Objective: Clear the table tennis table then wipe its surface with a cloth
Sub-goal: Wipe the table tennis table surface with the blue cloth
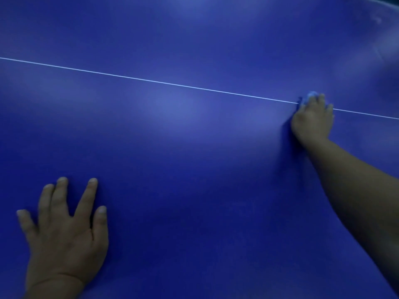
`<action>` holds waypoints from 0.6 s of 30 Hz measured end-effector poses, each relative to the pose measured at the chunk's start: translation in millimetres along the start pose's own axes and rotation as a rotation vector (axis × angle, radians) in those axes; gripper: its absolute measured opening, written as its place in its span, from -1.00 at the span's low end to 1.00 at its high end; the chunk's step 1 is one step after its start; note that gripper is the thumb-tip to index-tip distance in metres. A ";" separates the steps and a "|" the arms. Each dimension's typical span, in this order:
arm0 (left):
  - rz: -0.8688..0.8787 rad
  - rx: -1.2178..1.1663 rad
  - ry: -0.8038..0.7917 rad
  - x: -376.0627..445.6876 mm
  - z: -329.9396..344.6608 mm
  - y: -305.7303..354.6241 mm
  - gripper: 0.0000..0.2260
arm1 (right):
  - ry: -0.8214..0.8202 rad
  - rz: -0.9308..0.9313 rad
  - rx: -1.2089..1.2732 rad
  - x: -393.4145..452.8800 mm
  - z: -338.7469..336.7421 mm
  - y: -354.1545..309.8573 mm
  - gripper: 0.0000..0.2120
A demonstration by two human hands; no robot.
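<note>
The blue table tennis table (194, 169) fills the view, crossed by a thin white line (151, 79). My left hand (64, 229) lies flat on the table at the lower left, fingers spread and holding nothing. My right hand (313, 119) reaches far out to the right and presses a small pale cloth (311, 96) onto the surface right at the white line. Only a bit of the cloth shows past the fingertips; the hand hides the remainder.
A pale strip at the top right corner (375, 0) looks like the table's far edge. Light reflections lie on the blue surface around the middle and top.
</note>
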State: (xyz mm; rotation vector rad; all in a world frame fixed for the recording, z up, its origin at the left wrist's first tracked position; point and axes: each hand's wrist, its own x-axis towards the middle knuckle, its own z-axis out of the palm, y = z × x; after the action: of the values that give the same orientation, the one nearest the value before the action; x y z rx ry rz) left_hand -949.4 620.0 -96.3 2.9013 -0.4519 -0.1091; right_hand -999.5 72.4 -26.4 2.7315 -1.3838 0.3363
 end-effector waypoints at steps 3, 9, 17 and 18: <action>0.057 -0.024 -0.021 0.0 -4.0 1.3 -0.47 | -0.013 -0.087 0.076 -27.0 0.3 -29.4 -0.49; 0.181 -0.014 -0.014 2.2 -0.5 -2.9 -0.52 | -0.123 -0.591 0.115 -54.5 7.5 -45.2 -0.56; 0.136 0.045 -0.033 4.6 4.1 -8.1 -0.52 | -0.098 -0.413 0.078 -62.0 -12.2 61.3 -0.52; 0.134 0.053 -0.046 4.9 2.0 -6.8 -0.52 | -0.090 -0.556 0.116 -96.5 -16.4 68.4 -0.52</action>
State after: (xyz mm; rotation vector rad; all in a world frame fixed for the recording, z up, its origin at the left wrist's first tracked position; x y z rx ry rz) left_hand -942.9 624.4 -99.9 2.9145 -0.6649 -0.1455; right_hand -1112.5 110.3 -34.8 3.0998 -0.5776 0.2619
